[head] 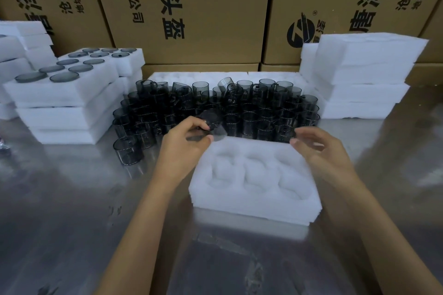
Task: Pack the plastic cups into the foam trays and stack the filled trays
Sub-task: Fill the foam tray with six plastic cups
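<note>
A white foam tray (254,208) with empty round pockets lies on the steel table in front of me. My left hand (184,143) pinches a smoky transparent plastic cup (211,122), blurred, just above the tray's far left corner. My right hand (321,148) hovers over the tray's far right corner with fingers loosely curled; I see nothing in it. Behind the tray stands a crowd of several dark transparent cups (259,112). One lone cup (128,151) sits at the group's near left.
A stack of filled foam trays (64,112) stands at the left, cups showing in the top one. A stack of foam trays (359,79) rises at the right. More foam (191,76) lies behind the cups. Cardboard boxes (203,7) wall off the back.
</note>
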Motion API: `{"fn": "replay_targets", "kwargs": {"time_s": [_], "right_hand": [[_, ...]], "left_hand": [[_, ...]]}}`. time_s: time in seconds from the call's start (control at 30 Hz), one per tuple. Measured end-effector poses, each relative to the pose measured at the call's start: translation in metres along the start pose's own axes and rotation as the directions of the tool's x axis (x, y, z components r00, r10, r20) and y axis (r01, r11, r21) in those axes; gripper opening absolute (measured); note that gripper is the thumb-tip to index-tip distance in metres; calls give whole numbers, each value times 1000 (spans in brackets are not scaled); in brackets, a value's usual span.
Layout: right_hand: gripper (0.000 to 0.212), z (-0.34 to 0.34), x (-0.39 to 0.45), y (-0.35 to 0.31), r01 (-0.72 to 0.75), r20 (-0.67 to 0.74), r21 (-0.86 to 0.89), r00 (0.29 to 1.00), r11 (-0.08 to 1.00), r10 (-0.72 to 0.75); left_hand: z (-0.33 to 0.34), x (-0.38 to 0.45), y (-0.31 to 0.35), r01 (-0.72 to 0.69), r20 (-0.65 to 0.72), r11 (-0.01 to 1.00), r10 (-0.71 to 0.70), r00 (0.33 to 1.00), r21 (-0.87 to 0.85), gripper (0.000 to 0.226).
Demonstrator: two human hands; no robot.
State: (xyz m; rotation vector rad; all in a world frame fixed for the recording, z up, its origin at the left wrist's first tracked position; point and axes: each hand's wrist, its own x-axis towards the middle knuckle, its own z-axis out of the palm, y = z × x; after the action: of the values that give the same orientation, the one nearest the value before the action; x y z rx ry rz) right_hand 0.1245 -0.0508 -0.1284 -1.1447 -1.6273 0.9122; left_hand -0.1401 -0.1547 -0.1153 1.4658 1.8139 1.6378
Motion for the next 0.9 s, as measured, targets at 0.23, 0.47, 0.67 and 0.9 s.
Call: {"fn": "replay_targets", "kwargs": {"time_s": [0.23,0.47,0.67,0.9], "right_hand": [[51,57,-11,-24,130,369,-439,928,889,47],[52,58,-5,-22,322,448,-517,891,793,-70],[55,49,-3,-36,288,466,-302,876,909,-123],[89,66,-12,-60,225,568,146,778,963,-268]], "left_hand": [[20,-12,18,-80,124,997,80,989,-5,28],[18,-10,15,-34,146,996,46,988,-80,27],[15,-9,17,-60,239,994,81,968,-91,26],[12,-12,25,-100,342,994,109,934,-45,32]]}}
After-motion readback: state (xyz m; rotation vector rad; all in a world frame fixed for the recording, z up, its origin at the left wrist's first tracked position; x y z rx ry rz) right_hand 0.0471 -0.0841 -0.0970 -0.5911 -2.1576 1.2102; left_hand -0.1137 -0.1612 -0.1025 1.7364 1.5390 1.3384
